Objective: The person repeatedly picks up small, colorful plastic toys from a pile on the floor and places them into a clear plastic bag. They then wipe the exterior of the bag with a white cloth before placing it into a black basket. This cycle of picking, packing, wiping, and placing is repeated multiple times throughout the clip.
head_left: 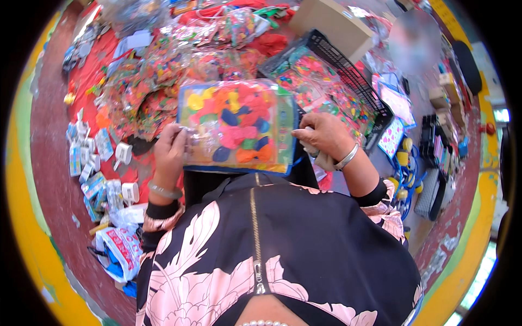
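Note:
Over my lap lies a flat clear plastic packet [239, 127] with blue edging, filled with crumpled pieces in red, orange, yellow, blue and green that look like uninflated balloons. My left hand [169, 149] pinches its left edge between thumb and fingers. At the opposite edge, my right hand [328, 136] has its thumb and forefinger closed on the packet's side. Something pale and beige shows under the right palm, too blurred to name. Whether one packet or a small stack is held, I cannot tell.
Beyond my hands spreads a heap of clear bags of colourful pieces [163, 81] on red sheeting. A black plastic crate [348, 70] holds more, beside a cardboard box [331, 27]. White plug-like items [124, 155] and a printed plastic bag [122, 250] lie left; blue cords [402, 168] lie right.

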